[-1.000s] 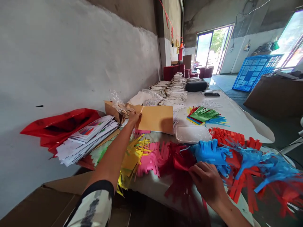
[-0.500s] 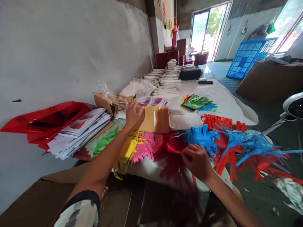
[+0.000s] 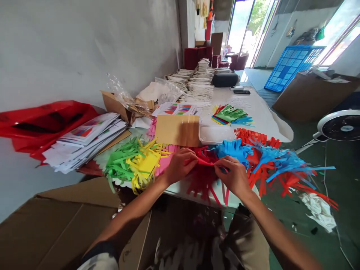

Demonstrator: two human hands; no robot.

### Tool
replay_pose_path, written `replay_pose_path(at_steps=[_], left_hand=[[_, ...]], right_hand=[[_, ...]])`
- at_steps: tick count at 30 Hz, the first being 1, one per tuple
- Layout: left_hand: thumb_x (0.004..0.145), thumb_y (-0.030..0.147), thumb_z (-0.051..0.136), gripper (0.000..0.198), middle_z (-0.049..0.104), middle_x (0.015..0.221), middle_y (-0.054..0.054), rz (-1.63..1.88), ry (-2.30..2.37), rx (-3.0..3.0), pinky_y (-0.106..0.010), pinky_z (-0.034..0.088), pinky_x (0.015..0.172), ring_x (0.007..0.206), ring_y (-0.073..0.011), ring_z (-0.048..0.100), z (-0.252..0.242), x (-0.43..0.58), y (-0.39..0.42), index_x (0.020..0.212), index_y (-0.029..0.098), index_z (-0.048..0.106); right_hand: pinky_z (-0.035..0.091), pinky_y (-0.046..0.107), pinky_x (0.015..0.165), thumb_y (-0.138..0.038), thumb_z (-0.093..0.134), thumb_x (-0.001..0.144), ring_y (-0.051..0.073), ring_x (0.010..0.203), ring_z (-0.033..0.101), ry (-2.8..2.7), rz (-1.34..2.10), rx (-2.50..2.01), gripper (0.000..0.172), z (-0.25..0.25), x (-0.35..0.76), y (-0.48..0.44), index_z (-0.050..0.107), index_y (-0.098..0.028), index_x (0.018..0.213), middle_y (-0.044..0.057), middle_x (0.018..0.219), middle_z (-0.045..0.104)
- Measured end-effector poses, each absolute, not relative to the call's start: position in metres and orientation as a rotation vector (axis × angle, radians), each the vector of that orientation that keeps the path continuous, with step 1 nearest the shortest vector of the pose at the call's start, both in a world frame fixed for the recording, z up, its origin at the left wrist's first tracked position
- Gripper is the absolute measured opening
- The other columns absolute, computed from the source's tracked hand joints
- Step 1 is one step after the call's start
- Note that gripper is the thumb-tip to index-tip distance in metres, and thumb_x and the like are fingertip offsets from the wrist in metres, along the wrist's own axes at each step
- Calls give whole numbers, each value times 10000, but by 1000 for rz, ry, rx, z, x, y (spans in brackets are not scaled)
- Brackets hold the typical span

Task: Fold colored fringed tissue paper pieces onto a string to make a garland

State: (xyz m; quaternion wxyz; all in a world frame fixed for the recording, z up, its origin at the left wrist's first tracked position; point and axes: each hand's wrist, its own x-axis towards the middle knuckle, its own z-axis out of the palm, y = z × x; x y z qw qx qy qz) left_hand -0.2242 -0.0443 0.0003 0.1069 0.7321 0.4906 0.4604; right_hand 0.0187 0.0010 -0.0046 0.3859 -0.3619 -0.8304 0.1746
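Observation:
Between my two hands is a dark red fringed paper strip point(image 3: 203, 183), its cut strands hanging over the table's front edge. My left hand point(image 3: 182, 164) pinches its upper edge on the left. On the right, my right hand point(image 3: 231, 172) grips the same edge with thumb and fingertips. Just beyond lie a tan card sheet point(image 3: 177, 130) and a clear plastic tray point(image 3: 216, 134). Blue fringed paper point(image 3: 234, 153) touches the area by my right hand. Left of my left hand are pink paper point(image 3: 166, 165), yellow fringed paper point(image 3: 146, 165) and green fringed paper point(image 3: 120, 161).
Printed sheets point(image 3: 87, 138) are stacked at the left beside a red plastic bag point(image 3: 50, 120). Red fringe point(image 3: 257, 174) spills off the table's right side. Farther back are a fanned multicolour bundle point(image 3: 232, 114), stacks of white paper point(image 3: 199, 84) and a black case point(image 3: 225, 80). A fan point(image 3: 341, 127) stands right.
My left hand has come back from the tan card sheet to the red fringed strip and pinches it. My right hand still holds the strip. The view has shifted slightly.

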Motion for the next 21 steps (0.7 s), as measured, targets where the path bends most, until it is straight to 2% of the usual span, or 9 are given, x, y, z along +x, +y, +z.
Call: replay_pose_path(at_steps=[2,6,10,12,16,21], left_hand=[[953,217,701,88,760,1019,-56,1346,1400,2179,-382,556,925,1000,-203,700,-1,-224,-46,968,248,782],[944,184,692,245,755,1132,-67,1261,1335,2288,-410,540,996,1093,-218,675,-7,-223,-46,1158,271,772],[984,196,655,147,801,1014,-55,1255,1278,2390,-393,544,974,1022,-213,687,-18,-226,-36,1023,231,792],[1005,233,643,161,811,949,-55,1264,1273,2407,-371,558,923,971,-210,696,-22,-230,-29,967,215,799],[1006,302,657,194,812,902,-60,1262,1273,2421,-352,562,870,905,-205,704,-25,-237,-21,935,213,814],[998,292,669,192,813,886,-66,1281,1244,2414,-340,571,854,872,-196,708,-24,-245,-17,909,208,816]], right_hand=[[490,332,752,-171,626,893,199,793,674,-2092,460,-932,147,-4,18,1,752,-230,844,36,835,729],[481,321,743,-186,631,900,189,776,663,-2062,517,-937,137,-3,17,2,743,-227,832,23,815,709],[458,308,718,-207,639,904,176,756,630,-2025,612,-951,136,-2,16,5,725,-224,800,11,792,676],[451,308,717,-222,640,911,173,756,618,-2011,646,-951,143,-1,16,7,717,-224,791,8,789,666],[446,314,723,-241,647,912,175,762,609,-1983,680,-928,172,1,15,10,680,-221,744,7,785,661],[451,321,748,-262,633,934,178,781,591,-1946,638,-939,161,6,16,13,681,-222,786,11,812,639]])
